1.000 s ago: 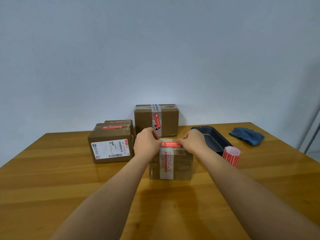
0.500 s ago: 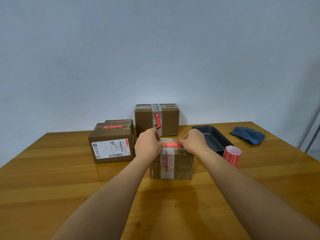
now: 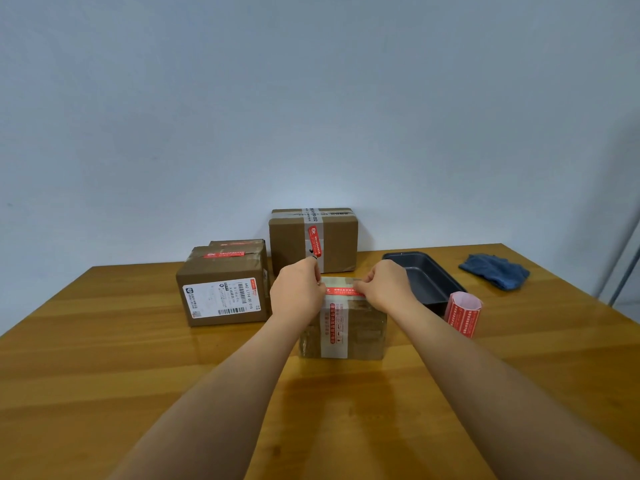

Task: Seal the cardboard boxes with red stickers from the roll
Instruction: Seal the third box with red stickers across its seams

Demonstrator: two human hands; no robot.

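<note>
**Red sticker held across the top of the near box**

Fingers [image 3: 313,271] of my left hand [image 3: 297,292] are curled and pinch the left end of a red sticker [image 3: 344,291], while the fingers of my right hand [image 3: 386,286] are curled in the same way on its right end. I see the sticker lying lengthwise along the top of the near cardboard box [image 3: 349,332], by its front edge, with both hands resting on that top. Whether the strip is fully stuck down I cannot tell.

That box stands about midway across the table [image 3: 104,358], well in from the near edge. Its front face carries a pale tape band with red printing. Toward the far edge stands a taller box [image 3: 313,239] with a red sticker running down its front, and to the left of it sit two more boxes: the labelled box [image 3: 223,294] with a white shipping label facing me and a red sticker on top, and the rear box [image 3: 239,243] just behind it.

The sticker roll [image 3: 463,313] stands upright to the right of the near box, just beside a dark baking tin [image 3: 420,275]. Toward the far right corner lies a blue cloth [image 3: 495,271].
</note>
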